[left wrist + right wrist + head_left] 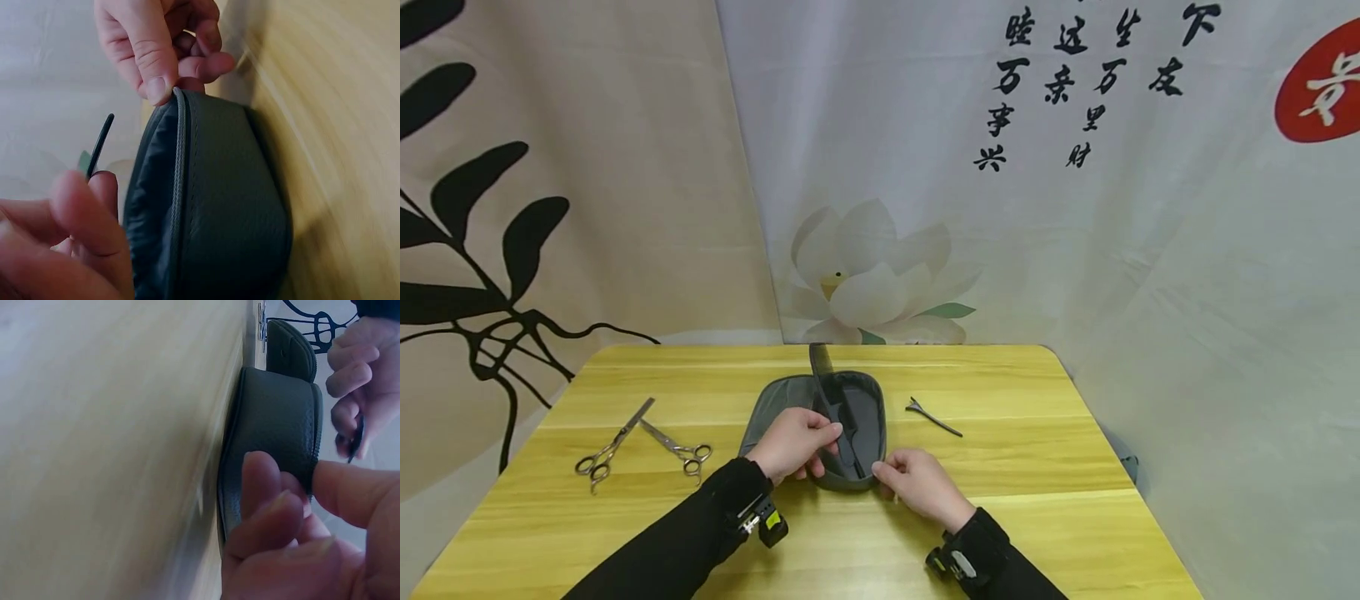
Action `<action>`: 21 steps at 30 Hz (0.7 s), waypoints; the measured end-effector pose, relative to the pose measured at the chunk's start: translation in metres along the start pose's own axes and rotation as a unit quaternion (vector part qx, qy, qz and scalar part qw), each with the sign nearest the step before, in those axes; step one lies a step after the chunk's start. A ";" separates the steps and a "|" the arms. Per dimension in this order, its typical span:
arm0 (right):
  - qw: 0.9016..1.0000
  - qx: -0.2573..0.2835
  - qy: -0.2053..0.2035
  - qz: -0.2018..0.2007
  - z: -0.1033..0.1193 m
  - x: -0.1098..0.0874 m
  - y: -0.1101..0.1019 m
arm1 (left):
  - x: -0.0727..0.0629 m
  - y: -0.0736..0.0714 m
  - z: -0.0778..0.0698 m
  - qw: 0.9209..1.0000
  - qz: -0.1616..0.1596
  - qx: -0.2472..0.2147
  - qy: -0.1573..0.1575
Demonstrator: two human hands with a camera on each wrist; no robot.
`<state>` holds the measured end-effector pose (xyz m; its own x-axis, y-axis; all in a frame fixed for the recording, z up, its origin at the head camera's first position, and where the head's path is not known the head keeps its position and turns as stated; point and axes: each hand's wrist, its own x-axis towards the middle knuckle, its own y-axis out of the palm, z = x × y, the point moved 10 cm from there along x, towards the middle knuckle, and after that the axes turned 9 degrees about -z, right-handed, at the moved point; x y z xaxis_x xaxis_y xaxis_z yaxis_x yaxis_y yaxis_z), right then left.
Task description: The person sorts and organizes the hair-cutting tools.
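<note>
My zip case point(231, 187), dark grey-green and grained outside with a dark lining, lay open on the worktop point(1037, 467), about midway between its left and right edges and nearer the far edge. Its lid point(782, 400) was folded out toward the left edge. With my right hand point(921, 483) I pinched the rim at its near right corner. My left hand point(793, 442) held a dark comb point(825, 387) aslant over the opening, its toothed end upward.
</note>
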<state>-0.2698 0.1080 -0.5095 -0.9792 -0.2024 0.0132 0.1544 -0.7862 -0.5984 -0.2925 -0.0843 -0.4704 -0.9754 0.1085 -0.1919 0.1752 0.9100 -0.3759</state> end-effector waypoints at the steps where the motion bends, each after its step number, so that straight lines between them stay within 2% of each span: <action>1: 1.000 0.003 0.000 0.000 0.000 0.000 0.000 | 0.002 0.002 0.000 1.000 0.001 0.003 -0.004; 6: 1.000 0.007 0.000 -0.002 -0.001 0.000 0.000 | 0.009 0.015 0.007 0.999 0.011 0.011 -0.030; 10: 1.000 0.003 -0.004 -0.003 -0.001 0.001 0.001 | 0.011 0.022 0.010 0.999 0.013 0.035 -0.033; 21: 1.000 0.005 -0.002 0.003 -0.002 0.000 0.003 | 0.012 0.030 0.004 0.995 0.002 0.104 -0.012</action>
<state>-0.2694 0.1068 -0.5124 -0.9777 -0.2095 0.0123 0.1620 -0.7904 -0.5908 -0.2983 -0.0572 -0.4871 -0.9715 0.1008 -0.2144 0.2059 0.8068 -0.5538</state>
